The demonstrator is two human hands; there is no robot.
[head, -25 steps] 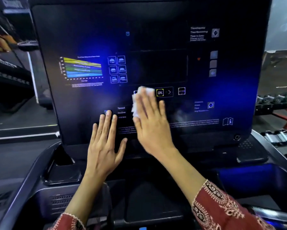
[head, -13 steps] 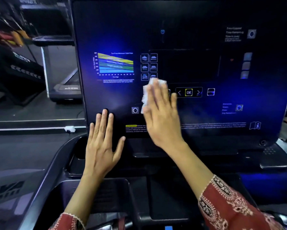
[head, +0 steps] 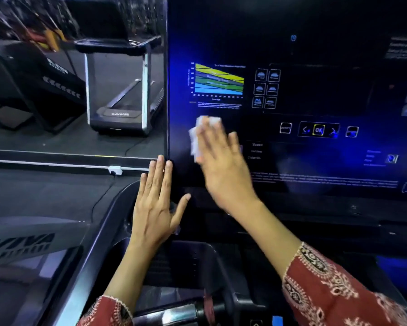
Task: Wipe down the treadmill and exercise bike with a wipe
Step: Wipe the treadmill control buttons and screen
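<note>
Treadmill step: right hand flat-fingered presses wipe on console screen, left hand flat, empty, braced at its edge; next, probably sweep rightward.

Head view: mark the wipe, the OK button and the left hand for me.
wipe [head: 194, 138], head view, the white strip at its left edge.
OK button [head: 318, 130], head view, centre of the yellow-framed key.
left hand [head: 154, 208], head view, back of the hand.
</note>
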